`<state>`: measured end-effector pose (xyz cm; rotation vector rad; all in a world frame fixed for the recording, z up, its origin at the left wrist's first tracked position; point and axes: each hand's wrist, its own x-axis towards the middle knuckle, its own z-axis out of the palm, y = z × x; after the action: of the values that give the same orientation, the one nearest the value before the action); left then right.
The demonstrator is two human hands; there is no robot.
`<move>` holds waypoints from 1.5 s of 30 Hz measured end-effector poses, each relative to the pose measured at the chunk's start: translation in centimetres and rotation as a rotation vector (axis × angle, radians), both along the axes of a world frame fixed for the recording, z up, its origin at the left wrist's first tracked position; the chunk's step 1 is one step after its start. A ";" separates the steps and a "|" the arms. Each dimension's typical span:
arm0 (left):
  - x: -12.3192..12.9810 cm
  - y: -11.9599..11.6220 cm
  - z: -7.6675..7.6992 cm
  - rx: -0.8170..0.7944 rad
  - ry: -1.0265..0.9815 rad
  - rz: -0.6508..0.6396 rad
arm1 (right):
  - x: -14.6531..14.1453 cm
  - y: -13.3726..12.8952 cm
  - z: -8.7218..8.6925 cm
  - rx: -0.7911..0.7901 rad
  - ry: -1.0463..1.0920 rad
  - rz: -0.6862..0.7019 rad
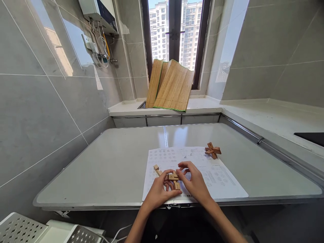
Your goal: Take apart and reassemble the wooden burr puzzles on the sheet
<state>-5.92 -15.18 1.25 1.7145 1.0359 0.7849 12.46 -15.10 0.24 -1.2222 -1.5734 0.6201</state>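
Observation:
Low over the printed sheet (pixel 174 156), a light wooden interlocking puzzle (pixel 174 177) is held between my two hands. My left hand (pixel 162 189) wraps round its left and lower side, fingers closed on the notched blocks. Thumb and fingertips of my right hand (pixel 193 180) pinch the puzzle's right end. One loose light wooden piece (pixel 157 169) lies on the paper just beyond my left fingers. A darker, assembled wooden burr puzzle (pixel 213 150) stands at the sheet's far right corner. Parts of the held blocks are hidden by my fingers.
The sheet lies at the front edge of a white folding table (pixel 106 168). Behind it, a bamboo mat (pixel 174 86) leans against the window on a white counter (pixel 243 106). White perforated baskets (pixel 22 227) sit below at left; tiled walls flank the table.

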 end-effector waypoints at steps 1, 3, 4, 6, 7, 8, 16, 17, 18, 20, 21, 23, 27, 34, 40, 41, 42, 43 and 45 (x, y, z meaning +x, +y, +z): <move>0.0 -0.1 0.1 0.006 0.010 -0.011 | -0.5 0.4 1.0 0.023 -0.072 0.044; 0.0 -0.1 0.3 0.015 0.029 -0.024 | -1.6 1.5 3.0 0.000 -0.279 0.111; 0.0 -0.2 0.3 0.017 0.043 -0.023 | -2.3 2.2 4.0 -0.056 -0.408 0.124; 0.0 -0.2 0.2 0.022 0.081 -0.003 | -3.6 3.8 5.6 -0.173 -0.596 0.145; 0.0 -0.1 0.1 0.024 0.103 0.013 | -4.3 4.6 6.1 -0.205 -0.628 0.161; -0.1 -0.1 0.0 0.029 0.123 0.028 | -5.0 5.4 6.5 -0.251 -0.667 0.184; -0.2 0.0 -0.3 0.030 0.158 0.035 | -8.4 8.3 7.1 -0.504 -0.859 0.282; -0.2 -0.1 -0.2 0.030 0.159 0.043 | -8.4 8.3 7.2 -0.491 -0.852 0.271; -0.1 -0.1 -0.2 0.028 0.153 0.048 | -8.3 8.2 7.3 -0.470 -0.836 0.257; 0.0 -0.1 -0.1 0.019 0.118 0.044 | -7.5 8.0 7.6 -0.409 -0.778 0.226; 0.1 0.0 -0.2 0.013 0.091 0.037 | -6.9 7.8 7.9 -0.376 -0.741 0.215; 0.1 0.1 -0.4 0.003 0.027 0.032 | -5.1 7.2 8.3 -0.308 -0.659 0.208; 0.1 0.4 -1.0 -0.025 -0.079 0.088 | -0.7 5.2 8.7 -0.150 -0.546 0.215; -0.3 0.6 -1.2 -0.037 -0.172 0.158 | 5.4 1.2 7.8 -0.092 -0.664 0.258; -0.3 0.5 -1.1 -0.026 -0.173 0.158 | 4.8 -0.2 6.5 -0.133 -0.884 0.256; -0.3 0.5 -1.2 -0.024 -0.173 0.156 | 4.3 -0.3 6.3 -0.134 -0.919 0.257; -0.3 0.6 -1.2 -0.022 -0.171 0.154 | 3.8 -0.4 6.1 -0.131 -0.949 0.259; -0.3 0.6 -1.2 -0.019 -0.167 0.152 | 3.3 -0.5 6.0 -0.123 -0.977 0.264; -0.3 0.5 -1.2 -0.010 -0.159 0.148 | 2.5 -0.6 6.0 -0.105 -1.033 0.273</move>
<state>-6.17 -14.65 0.08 1.5528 1.0637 0.9924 14.91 -15.75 6.29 -1.5254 -2.6153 0.2112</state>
